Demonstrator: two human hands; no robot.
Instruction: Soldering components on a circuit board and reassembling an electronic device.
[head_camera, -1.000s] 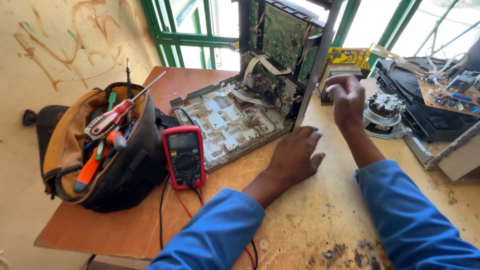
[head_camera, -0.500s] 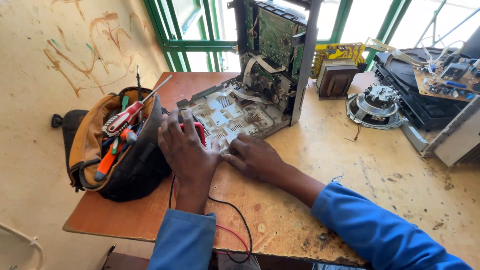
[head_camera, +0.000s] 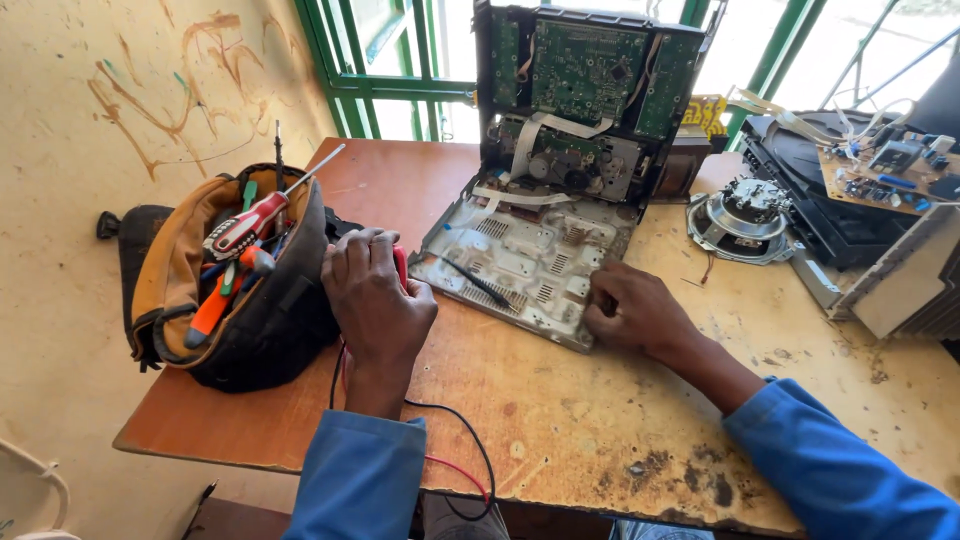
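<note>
My left hand (head_camera: 375, 300) lies over a red multimeter (head_camera: 402, 268) and curls around it, next to the tool bag. Only the meter's red edge shows. Its black and red leads (head_camera: 468, 462) trail off the table's front edge. My right hand (head_camera: 635, 315) rests with bent fingers on the near corner of a grey metal chassis plate (head_camera: 530, 255) lying flat on the wooden table (head_camera: 560, 420). A black probe (head_camera: 480, 285) lies on the plate. Green circuit boards (head_camera: 585, 75) stand upright behind it.
An open black and tan tool bag (head_camera: 190, 270) with a red screwdriver (head_camera: 245, 225) sits at the left. At the right are a loose speaker (head_camera: 745, 215), a black device casing (head_camera: 830, 215) and another circuit board (head_camera: 885, 170). A green window frame (head_camera: 330, 70) is behind.
My right hand came down from the upright casing to the plate's near corner. My left hand moved left onto the multimeter and now covers it.
</note>
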